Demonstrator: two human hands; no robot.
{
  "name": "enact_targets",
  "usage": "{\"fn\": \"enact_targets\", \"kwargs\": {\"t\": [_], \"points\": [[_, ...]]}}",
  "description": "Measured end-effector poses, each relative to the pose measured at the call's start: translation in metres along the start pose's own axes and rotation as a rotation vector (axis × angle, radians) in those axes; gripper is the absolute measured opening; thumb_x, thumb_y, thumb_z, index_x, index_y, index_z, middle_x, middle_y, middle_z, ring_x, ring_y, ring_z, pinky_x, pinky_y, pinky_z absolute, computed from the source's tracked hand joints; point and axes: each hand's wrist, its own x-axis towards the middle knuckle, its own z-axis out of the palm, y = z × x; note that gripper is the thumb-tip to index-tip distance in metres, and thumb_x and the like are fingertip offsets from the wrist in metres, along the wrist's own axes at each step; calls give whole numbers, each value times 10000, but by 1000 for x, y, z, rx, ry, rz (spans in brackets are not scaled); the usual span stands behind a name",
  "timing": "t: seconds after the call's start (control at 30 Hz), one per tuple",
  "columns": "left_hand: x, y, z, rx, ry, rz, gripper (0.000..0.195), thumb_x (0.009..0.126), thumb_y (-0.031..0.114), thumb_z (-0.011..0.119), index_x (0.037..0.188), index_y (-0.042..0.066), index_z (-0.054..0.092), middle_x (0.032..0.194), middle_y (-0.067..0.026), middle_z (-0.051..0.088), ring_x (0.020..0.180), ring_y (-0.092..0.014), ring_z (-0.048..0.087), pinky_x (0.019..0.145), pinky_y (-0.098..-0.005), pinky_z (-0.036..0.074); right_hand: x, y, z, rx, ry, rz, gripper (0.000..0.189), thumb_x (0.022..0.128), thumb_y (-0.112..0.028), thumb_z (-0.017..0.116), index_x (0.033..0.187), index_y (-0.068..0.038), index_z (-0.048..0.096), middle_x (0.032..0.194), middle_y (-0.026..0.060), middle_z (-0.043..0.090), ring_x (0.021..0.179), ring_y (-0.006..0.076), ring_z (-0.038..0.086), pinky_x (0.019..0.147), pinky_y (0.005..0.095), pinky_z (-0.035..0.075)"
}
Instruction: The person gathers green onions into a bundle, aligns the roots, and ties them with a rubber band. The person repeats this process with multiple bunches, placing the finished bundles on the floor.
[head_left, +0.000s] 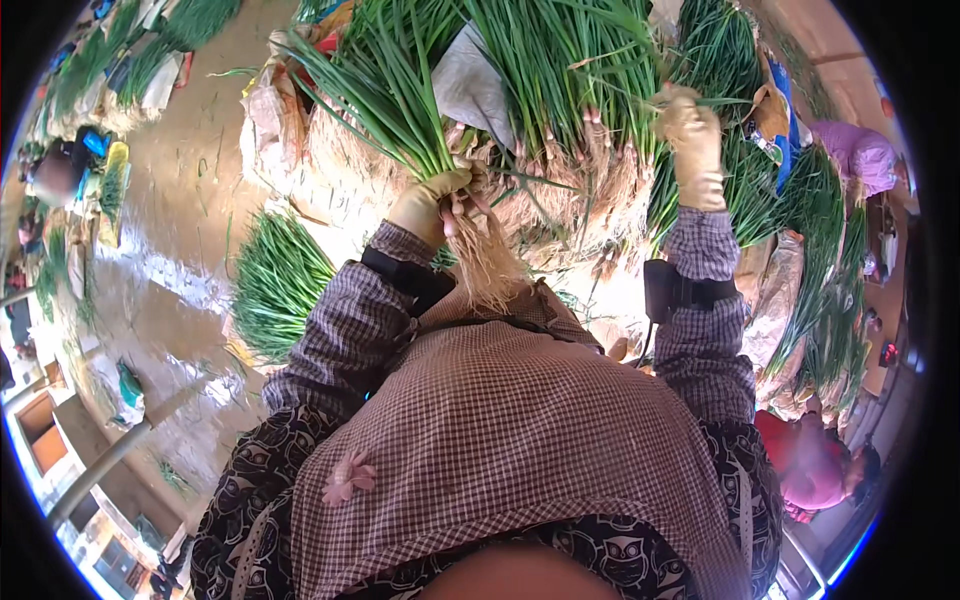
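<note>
My left hand (442, 196), in a pale yellow glove, grips a bunch of green onions (420, 127) just above the white bulbs. Their leaves fan up and to the left, and the long stringy roots hang down over my apron. My right hand (684, 124), gloved alike, is raised at the right beside a large pile of green onions (577, 82); it is blurred, and whether its fingers hold anything is unclear. Thin loose leaves show near it. A grey sheet (471, 82) lies over part of the pile, between my hands.
A separate bundle of green onions (277, 285) lies left of my left arm. Sacks (274, 127) stand at the upper left, and more onion piles (810, 255) line the right. Other people are at the far left and right, one in pink (814, 465). The floor (172, 225) looks wet.
</note>
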Motion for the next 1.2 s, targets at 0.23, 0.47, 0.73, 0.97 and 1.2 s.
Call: {"fn": "enact_targets", "kwargs": {"t": [0.23,0.47,0.73,0.97,1.2], "points": [[22,-20,40,54,-14,-182,258,906,137,686,1088,-46,685,810,-69,683,558,-100,554,493,-191,452,-93,17,80,-323,-480,74,429,994,-490,499,1072,-103,667,1025,104,728,936,246,685,826,398,537],[35,-44,41,142,-102,-141,167,933,96,640,1006,-49,678,725,-98,669,581,-143,604,481,-236,494,-106,80,72,-201,-508,183,421,1026,-375,476,1263,-55,616,1071,125,703,1056,237,658,912,374,531],[10,-52,51,112,-72,-66,201,938,140,618,1053,-17,668,799,-73,698,525,-110,560,418,-229,395,-91,22,123,761,-491,533,321,947,-194,644,1235,-55,624,1081,79,691,770,116,636,651,232,556],[-4,-39,51,120,16,-76,204,943,168,642,934,-31,683,771,-93,691,470,-111,555,360,-222,396,-119,-39,128,752,-330,681,331,1029,-79,459,1343,-76,566,1061,69,682,606,67,535,490,205,471],[18,-62,35,153,45,-71,147,908,109,682,1004,-2,665,659,-62,654,404,-119,527,343,-243,399,-118,23,170,775,92,442,246,1012,-208,543,1143,-7,595,1023,99,650,872,190,629,793,327,519]]}}
